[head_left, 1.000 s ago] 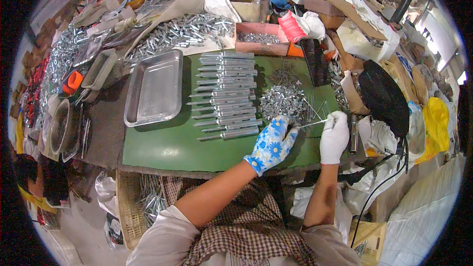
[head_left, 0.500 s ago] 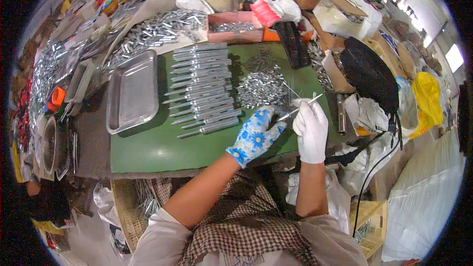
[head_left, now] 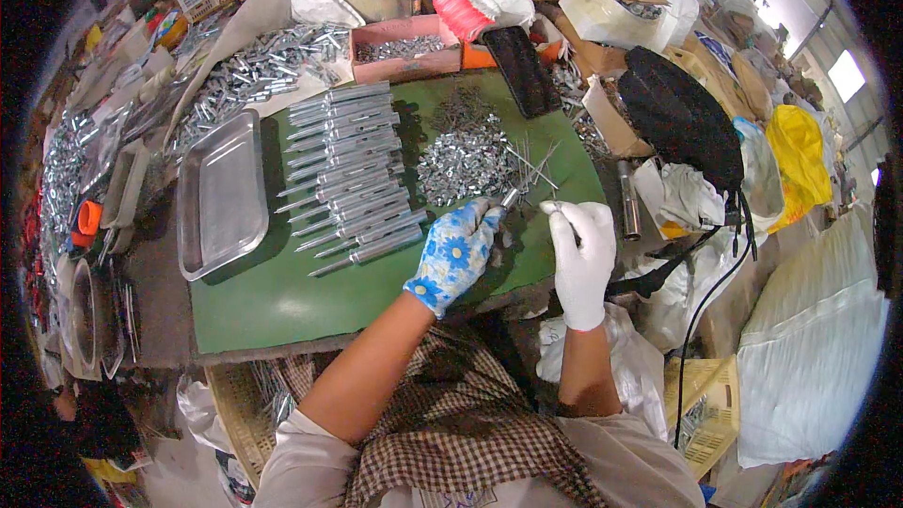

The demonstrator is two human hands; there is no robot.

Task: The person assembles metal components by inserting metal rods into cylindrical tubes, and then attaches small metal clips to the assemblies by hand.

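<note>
My left hand (head_left: 459, 252), in a blue flowered glove, is closed round a short silvery metal tube (head_left: 511, 198) whose end sticks up past the fingertips. To its right my right hand (head_left: 583, 259), in a white glove, has thumb and forefinger pinched on something too small to make out. Just beyond both hands, thin metal rods (head_left: 538, 172) lie crossed beside a heap of small metal pieces (head_left: 463, 165). Left of that heap, several pointed metal rods with thicker sleeves (head_left: 353, 174) lie side by side in a stacked row on the green mat (head_left: 282, 306).
An empty metal tray (head_left: 223, 249) stands at the mat's left. Behind are loose metal tubes (head_left: 273, 61), a pink box (head_left: 404, 55) of small parts and a black strip-like object (head_left: 522, 71). A black bag-like item (head_left: 677, 118) and metal cylinder (head_left: 628, 199) lie right.
The thin rod that spanned my two hands no longer shows between them. My right hand has dropped slightly and turned. The whole view has shifted, moving the table leftward in it.
</note>
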